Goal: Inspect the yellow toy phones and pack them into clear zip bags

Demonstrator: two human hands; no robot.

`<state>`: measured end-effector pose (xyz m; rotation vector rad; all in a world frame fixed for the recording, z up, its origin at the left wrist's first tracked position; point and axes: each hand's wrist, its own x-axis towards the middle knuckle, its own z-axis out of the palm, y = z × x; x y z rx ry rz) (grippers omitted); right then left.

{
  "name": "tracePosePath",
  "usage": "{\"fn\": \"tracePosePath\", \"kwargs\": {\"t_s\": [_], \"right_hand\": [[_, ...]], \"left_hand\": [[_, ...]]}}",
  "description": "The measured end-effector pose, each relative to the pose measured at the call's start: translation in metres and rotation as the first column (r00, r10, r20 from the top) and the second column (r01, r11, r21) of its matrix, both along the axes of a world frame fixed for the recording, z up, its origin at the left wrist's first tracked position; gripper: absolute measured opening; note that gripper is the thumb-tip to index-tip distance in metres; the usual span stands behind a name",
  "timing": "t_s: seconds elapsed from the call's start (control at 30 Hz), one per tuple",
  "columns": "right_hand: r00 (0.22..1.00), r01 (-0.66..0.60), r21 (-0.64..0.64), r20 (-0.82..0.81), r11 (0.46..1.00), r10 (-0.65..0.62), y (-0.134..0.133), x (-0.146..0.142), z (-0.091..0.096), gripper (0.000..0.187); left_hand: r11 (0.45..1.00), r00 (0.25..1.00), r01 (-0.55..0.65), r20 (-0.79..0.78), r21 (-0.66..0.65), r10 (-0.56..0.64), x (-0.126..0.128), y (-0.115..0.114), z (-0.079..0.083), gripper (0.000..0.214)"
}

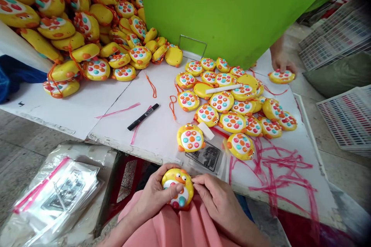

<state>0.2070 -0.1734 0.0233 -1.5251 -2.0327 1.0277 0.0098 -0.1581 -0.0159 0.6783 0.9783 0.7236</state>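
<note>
A yellow duck-shaped toy [178,185] with coloured buttons rests on my lap, just below the table edge. My left hand [153,197] grips its left side, thumb laid across the buttons. My right hand [217,198] pinches its right edge. On the table in front of me lies another duck toy [190,139] beside a clear zip bag [207,156] with a printed card. Several more duck toys [232,102] lie spread further right.
A big heap of duck toys [84,19] fills the far left. A black marker [143,116] and pink strips [275,166] lie on the white table [95,104]. Another person's hand [281,63] holds a toy behind a green sheet [232,7]. Stacked clear bags [55,193] sit lower left.
</note>
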Motion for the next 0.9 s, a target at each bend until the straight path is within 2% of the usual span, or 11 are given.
{"fn": "tracePosePath", "kwargs": {"t_s": [0.27,0.63,0.9], "right_hand": [[0.998,0.04,-0.033,0.049,0.999,-0.038,0.0028,-0.001,-0.0021,0.013],[0.978,-0.027,0.111,0.21,0.993,0.003,0.0041,-0.0069,0.0027,0.015],[0.961,-0.055,0.118,0.277,0.992,0.02,0.0038,-0.0068,0.0038,0.015]], "left_hand": [[0.999,0.995,-0.002,-0.101,0.042,0.006,0.004,0.0018,-0.0012,0.043],[0.996,0.985,-0.017,-0.17,0.091,0.032,0.0073,0.0006,-0.0038,0.041],[0.992,0.973,0.032,-0.233,0.119,-0.003,0.0064,0.0011,-0.0041,0.04]]}}
